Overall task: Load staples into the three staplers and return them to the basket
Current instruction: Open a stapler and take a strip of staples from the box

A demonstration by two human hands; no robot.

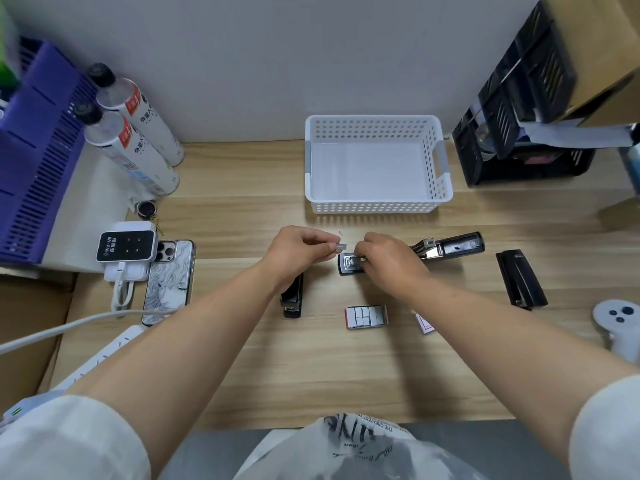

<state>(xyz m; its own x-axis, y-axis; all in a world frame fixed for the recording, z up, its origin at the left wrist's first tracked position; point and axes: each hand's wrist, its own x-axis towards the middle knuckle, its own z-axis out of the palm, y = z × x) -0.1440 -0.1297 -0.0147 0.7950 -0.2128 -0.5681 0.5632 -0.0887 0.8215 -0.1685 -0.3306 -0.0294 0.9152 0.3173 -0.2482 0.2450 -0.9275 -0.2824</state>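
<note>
Pale wood with a streaky grain is seen on the surface (242,358). A white plastic basket (377,202) with rows of round holes is set at the back. All three staplers are laid on the wood, outside the basket.

The open stapler (457,245) is spread out long and flat in the middle. It is black outside and shiny metal inside. A second stapler (292,303), black and smooth, is laid to the left and is partly hidden under the left wrist. A third stapler (521,284), black and wedge-shaped, is laid well to the right. A small flat box of staples (366,317) is placed near the front, with grey shiny blocks packed in rows.

Both bare forearms are stretched forward, and loose white sleeves are seen at the elbows. The left hand (298,251) is raised a little, and a short grey strip of staples (341,247) is pinched between its thumb and first finger. The other fingers are curled in. The strip is held between the two hands, just above the left end of the open stapler.

The right hand (388,258) is kept just beside the strip, with its fingers curled down over that end of the open stapler. Whether anything is gripped by it cannot be told.
</note>
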